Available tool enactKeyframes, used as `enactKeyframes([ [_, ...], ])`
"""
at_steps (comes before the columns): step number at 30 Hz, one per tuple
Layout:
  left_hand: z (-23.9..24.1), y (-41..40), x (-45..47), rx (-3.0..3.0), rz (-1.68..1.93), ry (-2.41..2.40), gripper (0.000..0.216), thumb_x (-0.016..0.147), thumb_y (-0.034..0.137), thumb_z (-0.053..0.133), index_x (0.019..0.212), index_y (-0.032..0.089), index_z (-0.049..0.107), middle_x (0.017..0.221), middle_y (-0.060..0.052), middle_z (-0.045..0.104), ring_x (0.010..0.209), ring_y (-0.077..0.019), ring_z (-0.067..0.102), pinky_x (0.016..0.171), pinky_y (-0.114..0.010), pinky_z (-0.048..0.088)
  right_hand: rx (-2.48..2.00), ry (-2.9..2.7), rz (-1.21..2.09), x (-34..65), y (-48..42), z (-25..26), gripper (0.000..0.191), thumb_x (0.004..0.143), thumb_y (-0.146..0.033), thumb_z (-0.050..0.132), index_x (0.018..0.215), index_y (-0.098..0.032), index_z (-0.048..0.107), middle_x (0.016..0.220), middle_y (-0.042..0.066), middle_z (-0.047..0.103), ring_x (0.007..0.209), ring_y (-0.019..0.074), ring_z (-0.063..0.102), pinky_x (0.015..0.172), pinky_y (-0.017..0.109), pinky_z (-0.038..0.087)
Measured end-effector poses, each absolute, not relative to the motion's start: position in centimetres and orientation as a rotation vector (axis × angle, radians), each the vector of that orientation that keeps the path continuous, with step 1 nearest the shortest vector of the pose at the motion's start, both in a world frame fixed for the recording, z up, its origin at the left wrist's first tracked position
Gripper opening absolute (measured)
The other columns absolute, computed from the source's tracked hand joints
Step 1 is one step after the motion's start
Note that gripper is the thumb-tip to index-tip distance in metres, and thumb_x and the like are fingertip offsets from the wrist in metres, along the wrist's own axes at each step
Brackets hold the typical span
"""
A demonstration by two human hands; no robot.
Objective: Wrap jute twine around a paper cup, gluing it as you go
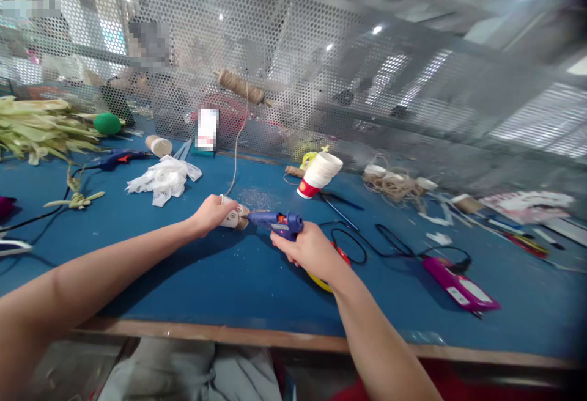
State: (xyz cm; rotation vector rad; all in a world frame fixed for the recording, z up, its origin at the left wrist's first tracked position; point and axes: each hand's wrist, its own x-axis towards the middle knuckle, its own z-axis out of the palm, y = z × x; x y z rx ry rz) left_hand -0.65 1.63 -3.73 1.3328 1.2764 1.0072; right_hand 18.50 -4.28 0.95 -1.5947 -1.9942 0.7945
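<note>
Forearms nearest the lens: left forearm (pixel 105 260) in from the lower left, right forearm (pixel 376 327) from the lower right, both over the wood front edge (pixel 220 334) of the blue worktable (pixel 192 294). Grey cloth (pixel 178 367) at bottom centre, below the edge.

Head view, only one. Left hand (pixel 213 213) was closed round a small printed paper cup (pixel 229 216) near frame centre. Right hand (pixel 316 251) gripped a blue hot glue gun (pixel 275 222); couldn't tell if the trigger was pressed.

Key relation: cup lay left of the right hand, gun between them. Cup's long axis ran roughly across the frame, tipped slightly down to the right, tan end facing the nozzle. Barrel sat nearly in line with it, pointing left. Nozzle was right at that end; touching or just short, too blurred to call. Left hand was the nearer one, being on the cup itself.

Pose: left arm long and slanted up-right, thumb along the cup top. Right wrist bent inward, fingers wrapped under the gun body.

Twine (pixel 236 146) ran from beside the left thumb up to a spool (pixel 241 87) on the perforated panel (pixel 302 71), upper centre. Cup stack (pixel 321 175) stood tilted, right of centre. White plastic bag (pixel 162 179) lay crumpled left of centre, magenta power strip (pixel 458 285) lower right.
</note>
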Motion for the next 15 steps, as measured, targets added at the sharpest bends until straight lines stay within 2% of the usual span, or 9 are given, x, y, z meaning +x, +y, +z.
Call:
enactKeyframes([
  [15, -3.38, 1.46, -0.46, 1.259, 1.009, 1.251, 0.02, 0.066, 0.026, 0.052, 0.064, 0.009, 0.063, 0.057, -0.006, 0.064, 0.054, -0.0153, 0.059, 0.051, -0.022, 0.042, -1.598, -2.02, 0.706, 18.35, -4.43, 1.11, 0.02, 0.069, -0.032, 0.051, 0.056, -0.017, 0.048, 0.039, -0.002, 0.049, 0.037, 0.0099, 0.047, 0.04, 0.021, 0.037],
])
